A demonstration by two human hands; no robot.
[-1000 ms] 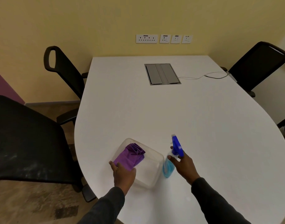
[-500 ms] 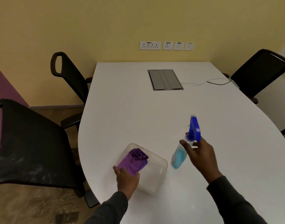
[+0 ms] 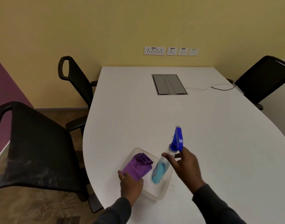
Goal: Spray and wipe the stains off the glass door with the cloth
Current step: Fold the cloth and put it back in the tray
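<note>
Right hand [image 3: 186, 167] pinching bottle [image 3: 161, 170] neck, tilted, nozzle at 12 — off table [image 3: 203, 126]. Left hand [image 3: 130, 183] clamps cloth [image 3: 137, 165] in tub [image 3: 164, 188] — gathering supplies.

A white table [image 3: 154, 120] with a rounded near end fills the middle of the view. A grey flip-lid cable box [image 3: 169, 84] is set into its far part, and a thin cable [image 3: 209, 88] trails from it toward the right edge. Three black office chairs stand around it: near left [image 3: 33, 146], far left [image 3: 77, 81], far right [image 3: 264, 78]. White wall sockets [image 3: 170, 51] line the yellow wall [image 3: 106, 26].
</note>
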